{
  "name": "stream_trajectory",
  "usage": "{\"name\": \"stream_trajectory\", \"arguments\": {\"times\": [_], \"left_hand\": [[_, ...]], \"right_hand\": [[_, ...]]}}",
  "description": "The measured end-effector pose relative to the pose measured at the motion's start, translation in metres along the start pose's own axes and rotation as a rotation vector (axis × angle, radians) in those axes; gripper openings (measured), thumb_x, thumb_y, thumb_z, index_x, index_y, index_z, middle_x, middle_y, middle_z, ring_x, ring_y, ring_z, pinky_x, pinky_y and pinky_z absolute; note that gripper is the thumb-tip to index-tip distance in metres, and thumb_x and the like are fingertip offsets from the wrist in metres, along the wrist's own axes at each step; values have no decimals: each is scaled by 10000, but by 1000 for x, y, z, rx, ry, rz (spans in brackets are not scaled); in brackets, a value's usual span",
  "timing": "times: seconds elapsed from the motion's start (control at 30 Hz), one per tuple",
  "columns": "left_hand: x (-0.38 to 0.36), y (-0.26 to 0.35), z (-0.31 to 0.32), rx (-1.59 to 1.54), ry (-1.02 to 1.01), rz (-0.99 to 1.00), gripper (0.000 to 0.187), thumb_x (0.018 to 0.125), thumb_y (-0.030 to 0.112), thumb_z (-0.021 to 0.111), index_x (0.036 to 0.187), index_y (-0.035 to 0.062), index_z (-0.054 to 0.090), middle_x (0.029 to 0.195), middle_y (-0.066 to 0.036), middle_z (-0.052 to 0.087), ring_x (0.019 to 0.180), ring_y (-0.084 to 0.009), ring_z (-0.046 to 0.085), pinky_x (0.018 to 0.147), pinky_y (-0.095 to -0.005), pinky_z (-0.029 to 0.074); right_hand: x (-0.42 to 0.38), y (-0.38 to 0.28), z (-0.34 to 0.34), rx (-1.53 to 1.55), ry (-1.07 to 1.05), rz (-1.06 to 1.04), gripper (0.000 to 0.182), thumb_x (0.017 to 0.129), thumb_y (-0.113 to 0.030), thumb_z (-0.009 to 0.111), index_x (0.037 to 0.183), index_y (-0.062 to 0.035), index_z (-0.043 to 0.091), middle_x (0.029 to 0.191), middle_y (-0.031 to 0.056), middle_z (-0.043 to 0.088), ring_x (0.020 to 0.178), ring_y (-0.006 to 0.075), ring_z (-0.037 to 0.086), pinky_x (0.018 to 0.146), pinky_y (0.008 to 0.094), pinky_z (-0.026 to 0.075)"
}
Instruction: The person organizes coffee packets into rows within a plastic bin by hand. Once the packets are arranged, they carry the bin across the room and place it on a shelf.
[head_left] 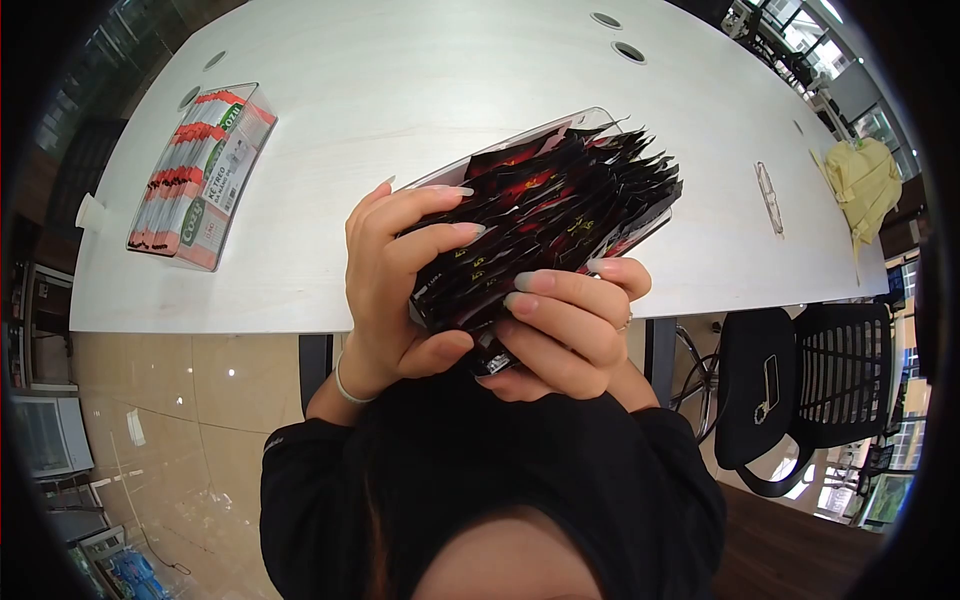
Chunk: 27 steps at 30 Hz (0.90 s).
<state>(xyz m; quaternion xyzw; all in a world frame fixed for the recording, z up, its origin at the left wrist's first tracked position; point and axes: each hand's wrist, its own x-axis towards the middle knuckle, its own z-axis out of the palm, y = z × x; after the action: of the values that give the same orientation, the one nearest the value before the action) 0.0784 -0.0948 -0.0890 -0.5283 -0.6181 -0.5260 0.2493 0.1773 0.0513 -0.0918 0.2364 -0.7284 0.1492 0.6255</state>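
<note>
A thick bunch of glossy black packets with red patches and yellow lettering stands tightly packed in a clear plastic box, tilted above the table's front edge. My left hand grips the left side, its fingertips over the packets and its thumb at the near end. Curled round the near right part, my right hand presses its fingers against the packets. Much of the box is hidden by the packets and hands. Further left, a second clear box holds upright red-and-white packets marked COZU.
The white table has round cable holes. At right lie a thin clear object, perhaps glasses, and a crumpled yellow cloth or bag. A black chair stands at the front right, with a small framed object on its seat.
</note>
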Motion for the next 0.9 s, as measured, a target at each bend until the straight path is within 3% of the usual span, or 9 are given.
{"name": "stream_trajectory", "arguments": {"times": [0.23,0.77,0.9], "left_hand": [[0,0,0,7,3,8,640,859,627,485,1116,52,597,1179,-179,604,1074,-322,589,1010,-517,326],[1,1,-1,6,-11,27,611,834,602,554,1112,60,602,1179,-167,605,1068,-318,591,1002,-513,333],[0,4,-1,-14,-16,20,593,761,658,624,1034,133,664,1201,-148,590,1127,-325,558,1049,-523,270]], "right_hand": [[-2,1,3,-12,20,-7,202,715,-346,702,786,-163,657,969,-22,665,868,134,584,933,368,330],[-2,2,4,2,83,-23,198,741,-350,693,755,-156,658,891,-35,638,856,134,601,921,367,330],[-1,3,0,33,51,9,210,735,-357,692,726,-162,613,861,-20,609,841,149,605,917,386,321]]}}
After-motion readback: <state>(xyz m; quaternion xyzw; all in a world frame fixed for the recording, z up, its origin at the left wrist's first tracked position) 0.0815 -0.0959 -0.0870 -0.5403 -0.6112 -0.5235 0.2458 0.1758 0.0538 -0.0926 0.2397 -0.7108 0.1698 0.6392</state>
